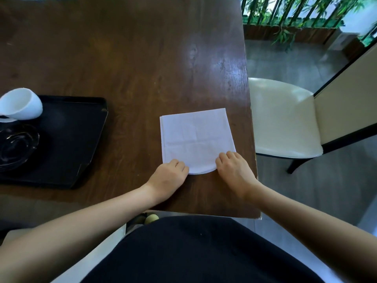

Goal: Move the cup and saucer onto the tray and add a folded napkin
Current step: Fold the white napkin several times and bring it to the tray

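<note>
While the flat white paper napkin (195,139) lies on the dark brown wooden desk (132,58), the left hand (169,176) and right hand (234,170) each pinch a near corner of it, grip clamped on the paper. The white ceramic cup (22,107) and clear glass saucer (16,148) sit on the black rectangular tray (77,135), well apart to the left.

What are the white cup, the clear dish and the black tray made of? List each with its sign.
White cup: likely glazed ceramic; opaque, smooth, thick rim.
Clear dish: looks like glass; see-through with bright glints.
Black tray: probably plastic or lacquered wood; matte-to-satin sheen, raised rim. Cannot tell which.
</note>
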Demonstrator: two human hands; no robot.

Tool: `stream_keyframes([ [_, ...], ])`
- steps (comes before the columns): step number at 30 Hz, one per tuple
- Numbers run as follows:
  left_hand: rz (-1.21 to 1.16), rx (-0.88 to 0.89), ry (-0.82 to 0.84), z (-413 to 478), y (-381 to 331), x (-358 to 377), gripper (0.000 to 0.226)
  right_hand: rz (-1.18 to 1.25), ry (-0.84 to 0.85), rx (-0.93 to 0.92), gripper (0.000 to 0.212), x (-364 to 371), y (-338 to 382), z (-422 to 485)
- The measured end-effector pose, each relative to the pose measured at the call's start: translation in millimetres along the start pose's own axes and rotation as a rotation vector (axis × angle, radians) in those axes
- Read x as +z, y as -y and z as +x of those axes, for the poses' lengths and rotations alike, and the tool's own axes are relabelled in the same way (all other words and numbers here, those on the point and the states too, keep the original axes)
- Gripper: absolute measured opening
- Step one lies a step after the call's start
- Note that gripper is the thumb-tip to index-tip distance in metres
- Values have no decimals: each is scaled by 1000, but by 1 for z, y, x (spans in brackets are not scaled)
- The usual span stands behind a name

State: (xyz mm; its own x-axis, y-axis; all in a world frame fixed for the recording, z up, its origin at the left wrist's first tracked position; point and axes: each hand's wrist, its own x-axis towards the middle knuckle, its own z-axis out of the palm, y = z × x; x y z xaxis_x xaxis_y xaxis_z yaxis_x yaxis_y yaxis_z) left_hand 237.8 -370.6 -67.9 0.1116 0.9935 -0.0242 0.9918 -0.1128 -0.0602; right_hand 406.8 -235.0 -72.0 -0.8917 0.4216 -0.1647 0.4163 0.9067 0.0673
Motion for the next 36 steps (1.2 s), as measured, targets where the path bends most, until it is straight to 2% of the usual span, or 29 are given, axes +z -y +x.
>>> stream_keyframes([
  [4, -79, -199, -59, 9, -10, -4, 11, 159, -178, 71, 4, 4, -3, 2],
  [7, -179, -347, -112, 19, -10, -9, 12, 142, -245, 61, 10, 8, -7, -2],
  [10, -191, -381, -109, 22, -8, -7, 11, 123, -258, 43, 13, 8, -16, 0],
  [12, -186, -370, -77, 21, -5, -2, 14, 185, -215, 64, 6, 5, -24, 6],
  [14, -188, -340, -67, 17, 1, 2, 17, 314, -156, 98, 13, 2, -34, 15],
  [16, -292, -332, -79, 14, 11, 4, 15, 480, -116, 139, 17, -2, -45, 23],
  [19, -538, -453, -127, 14, 32, 1, 18, 769, -85, 210, 18, -12, -65, 35],
  [22, -728, -523, -157, 22, 57, -3, 27, 951, -124, 263, 16, -22, -78, 49],
  [25, -844, -584, -241, 39, 79, -6, 23, 1097, -172, 368, 15, -24, -84, 67],
  [30, -969, -707, -324, 69, 101, -5, 11, 1069, -270, 504, 18, -24, -80, 101],
  [36, -834, -797, -274, 90, 117, 13, 17, 1002, -313, 682, 22, -14, -67, 133],
])
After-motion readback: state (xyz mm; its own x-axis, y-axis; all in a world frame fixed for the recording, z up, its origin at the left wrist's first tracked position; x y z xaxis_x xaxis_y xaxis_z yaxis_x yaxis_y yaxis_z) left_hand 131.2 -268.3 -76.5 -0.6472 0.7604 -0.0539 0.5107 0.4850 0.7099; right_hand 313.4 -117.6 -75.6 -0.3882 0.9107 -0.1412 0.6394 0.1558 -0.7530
